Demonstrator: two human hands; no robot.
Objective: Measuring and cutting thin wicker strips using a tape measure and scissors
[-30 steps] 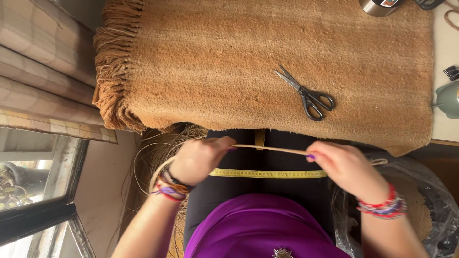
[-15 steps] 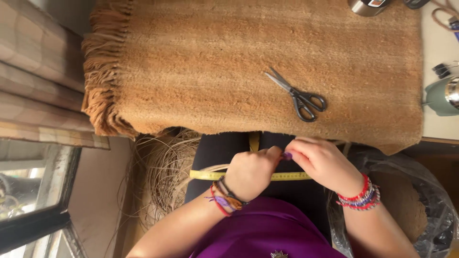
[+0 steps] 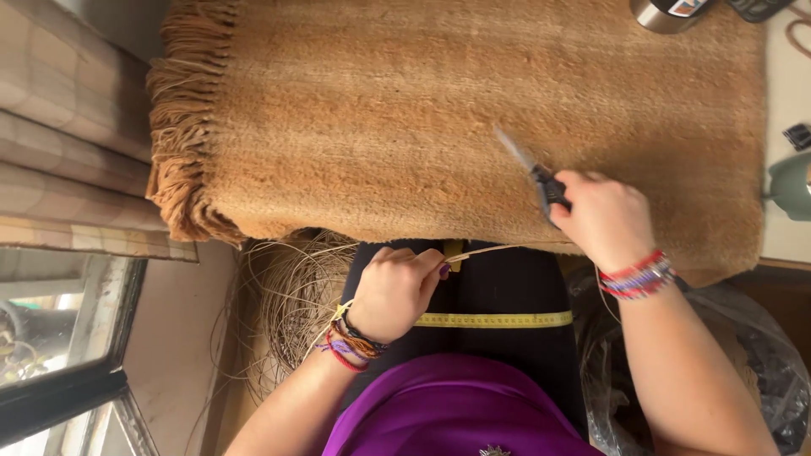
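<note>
Here, right hand (image 3: 604, 218) clenched around scissors (image 3: 534, 171), left hand (image 3: 395, 290) pinching a pale strand (image 3: 486, 250), fibre coil (image 3: 291, 308) beside.

Bench (image 3: 781, 110) covered by tan woven fringed rug (image 3: 405, 118), checked curtain (image 3: 68, 160) at left beside a dark-framed window (image 3: 59, 338) letting in daylight (glass blurred), beige floor (image 3: 182, 338) below, loose coil of pale fibre (image 3: 291, 312), clear plastic bag (image 3: 743, 355) at right.

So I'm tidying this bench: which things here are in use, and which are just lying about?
In use:
- scissors, in right hand
- pale strand, pinched by left hand
- yellow tape measure

Lying about:
- brown fringed mat
- metal cup
- coil of fibre
</note>
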